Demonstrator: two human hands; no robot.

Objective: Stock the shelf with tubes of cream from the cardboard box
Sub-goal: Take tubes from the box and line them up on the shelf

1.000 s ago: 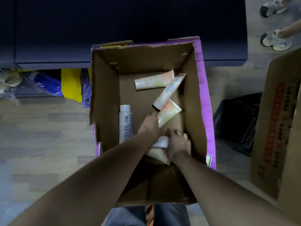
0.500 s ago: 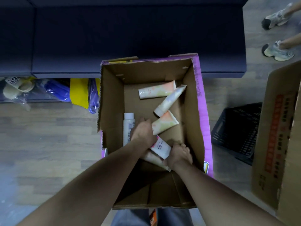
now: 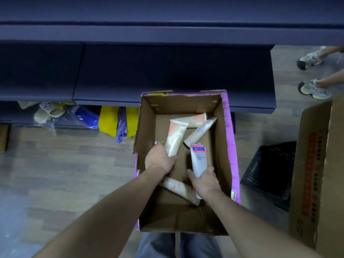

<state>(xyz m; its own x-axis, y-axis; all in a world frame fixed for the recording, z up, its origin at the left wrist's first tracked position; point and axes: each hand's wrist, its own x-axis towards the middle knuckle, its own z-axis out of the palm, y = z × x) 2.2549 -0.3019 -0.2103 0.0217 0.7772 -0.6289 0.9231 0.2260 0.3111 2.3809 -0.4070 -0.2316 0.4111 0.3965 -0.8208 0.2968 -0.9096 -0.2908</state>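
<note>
Fingers [image 3: 172,161] of my left hand [image 3: 158,159] curl round a peach tube [image 3: 175,138], my right hand [image 3: 204,180] grips a white tube [image 3: 199,161], both inside the cardboard box [image 3: 228,146]; three tubes remain, shelf [image 3: 167,71] unstocked.

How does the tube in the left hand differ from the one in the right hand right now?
The left hand grips a peach-and-cream patterned tube; the right hand grips a plain white tube with a pink-and-blue label at its top. The patterned tube leans to the right; the white tube stands nearly straight. Both are held by their lower ends, over the cardboard box.
</note>
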